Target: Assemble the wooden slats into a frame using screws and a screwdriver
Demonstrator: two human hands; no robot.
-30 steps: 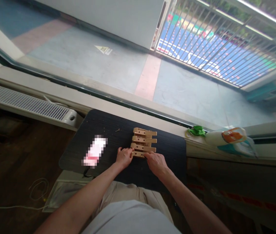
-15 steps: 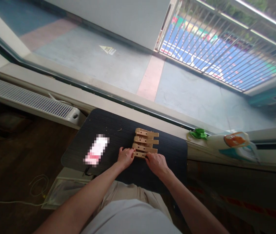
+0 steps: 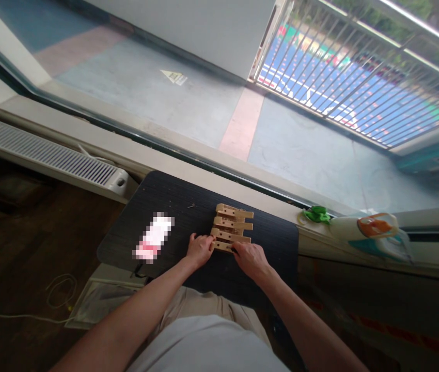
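A light-brown slatted wooden piece (image 3: 232,224) lies on a small black table (image 3: 281,232). Several parallel bars with dark round holes form it, their free ends pointing right. My left hand (image 3: 201,250) is closed on the left end of the bar nearest me, thumb and fingers pinching it. Farther right along the same bar, my right hand (image 3: 249,257) has its curled fingers on it, covering its right end. What lies under the fingertips is hidden.
A blurred-out white and pink rectangle (image 3: 153,237) lies on the table's left, and a tiny screw-like bit (image 3: 191,205) near the back. On the windowsill are a green crumpled thing (image 3: 317,214) and a white container (image 3: 345,230). A radiator (image 3: 49,150) runs along the left.
The view has shifted very slightly. Both hands stay on the nearest bar, and the wooden piece keeps its place on the table.
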